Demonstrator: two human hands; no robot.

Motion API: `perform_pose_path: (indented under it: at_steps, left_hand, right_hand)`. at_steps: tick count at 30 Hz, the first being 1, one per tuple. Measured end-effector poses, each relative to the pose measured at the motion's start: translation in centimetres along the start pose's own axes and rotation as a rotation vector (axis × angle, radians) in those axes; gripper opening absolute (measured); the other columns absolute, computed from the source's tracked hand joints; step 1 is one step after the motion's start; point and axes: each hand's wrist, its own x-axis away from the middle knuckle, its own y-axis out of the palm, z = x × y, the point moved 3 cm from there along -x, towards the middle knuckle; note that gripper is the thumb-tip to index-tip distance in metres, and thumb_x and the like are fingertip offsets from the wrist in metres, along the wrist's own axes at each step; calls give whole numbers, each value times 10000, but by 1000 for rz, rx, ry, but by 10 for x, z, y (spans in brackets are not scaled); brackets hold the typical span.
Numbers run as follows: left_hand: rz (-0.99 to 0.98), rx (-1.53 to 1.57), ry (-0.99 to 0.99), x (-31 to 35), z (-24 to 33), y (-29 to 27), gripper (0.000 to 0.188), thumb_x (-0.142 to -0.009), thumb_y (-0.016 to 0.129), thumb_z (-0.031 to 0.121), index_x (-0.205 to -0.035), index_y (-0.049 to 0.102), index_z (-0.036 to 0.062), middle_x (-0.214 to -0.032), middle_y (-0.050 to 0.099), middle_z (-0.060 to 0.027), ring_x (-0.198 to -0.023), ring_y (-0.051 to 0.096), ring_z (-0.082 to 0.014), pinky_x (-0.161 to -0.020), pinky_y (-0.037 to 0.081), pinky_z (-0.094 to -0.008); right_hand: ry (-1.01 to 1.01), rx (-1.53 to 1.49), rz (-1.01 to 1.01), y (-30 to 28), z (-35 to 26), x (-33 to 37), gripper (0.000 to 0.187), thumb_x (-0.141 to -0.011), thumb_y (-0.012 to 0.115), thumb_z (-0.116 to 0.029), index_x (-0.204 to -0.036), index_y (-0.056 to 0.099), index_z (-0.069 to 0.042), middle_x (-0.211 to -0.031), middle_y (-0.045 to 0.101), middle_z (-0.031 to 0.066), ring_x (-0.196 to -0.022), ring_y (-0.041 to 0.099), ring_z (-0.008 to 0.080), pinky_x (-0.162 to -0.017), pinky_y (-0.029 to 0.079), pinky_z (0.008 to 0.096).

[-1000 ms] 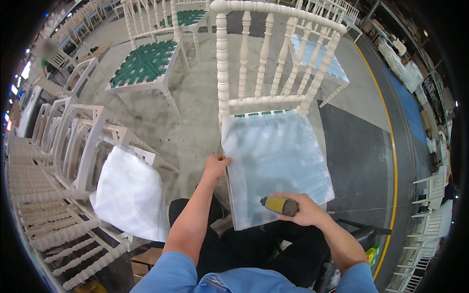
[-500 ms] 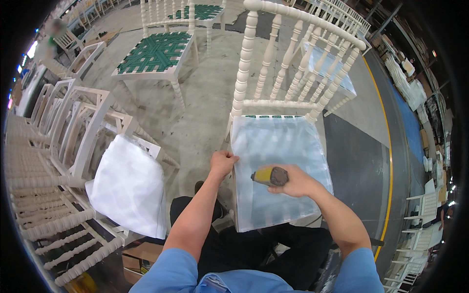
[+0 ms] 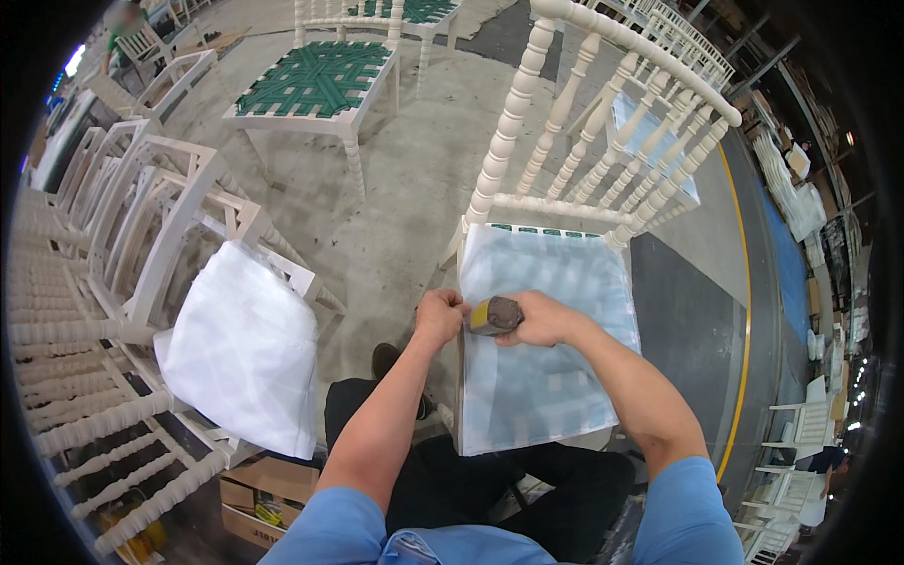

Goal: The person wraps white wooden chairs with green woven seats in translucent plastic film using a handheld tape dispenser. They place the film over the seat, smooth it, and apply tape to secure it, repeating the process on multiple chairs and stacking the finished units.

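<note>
A cream chair with turned spindles stands in front of me, its back facing away. Thin white fabric lies over its seat, with green webbing showing in a strip at the rear. My left hand pinches the fabric's edge at the left side of the seat. In my right hand is a yellow and dark staple gun, held over that same left edge, close to my left fingers. Whether its nose touches the fabric is hidden.
A folded pile of white fabric rests on stacked chair frames at my left. Further off stands a chair with a green webbed seat. An open cardboard box sits low at the left. A person is far left.
My right hand has brought the staple gun left, from the middle of the seat to its left edge beside my left hand. My left hand still pinches the fabric. The view has shifted slightly.
</note>
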Motion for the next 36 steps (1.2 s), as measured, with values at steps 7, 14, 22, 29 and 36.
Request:
perform_pose_path:
  at_steps: [7,14,22,29,36]
  left_hand:
    - [-81,109,-44,-1,5,5,199,-911,825,122,-849,718,-34,-777,672,-22,-700,565,-116,-621,475,-330]
    - [226,-48,-59,-40,48,-12,421,-810,906,395,-877,727,20,-832,727,-112,-756,679,-226,-730,550,-390]
    - [-103,246,125,-69,84,-9,248,-969,759,217,-956,755,-31,-838,686,-5,-758,583,-118,-703,476,-326]
    - [-71,172,40,-87,72,-15,299,-962,788,269,-997,770,-27,-873,671,-10,-828,570,-108,-768,467,-306]
    - [26,-14,-35,-79,49,-10,335,-788,891,307,-872,767,7,-812,731,-83,-748,668,-172,-700,530,-370]
  right_hand:
    - [-48,26,49,8,6,1,602,-828,871,-203,-1396,672,-180,-1163,778,154,-1082,722,363,-946,557,430]
    - [-110,-134,176,14,9,52,628,-859,858,-214,-1447,637,-212,-1161,775,161,-1060,725,380,-941,560,448]
    - [-64,-364,266,21,31,128,694,-864,868,-128,-1503,607,-196,-1245,765,109,-1115,727,259,-1003,559,379]
    - [32,-359,284,4,40,124,677,-869,867,-121,-1496,619,-188,-1265,760,97,-1132,718,231,-1020,554,366]
    - [-25,-343,318,-11,39,103,688,-859,881,-142,-1493,615,-152,-1267,760,112,-1148,720,239,-1030,549,370]
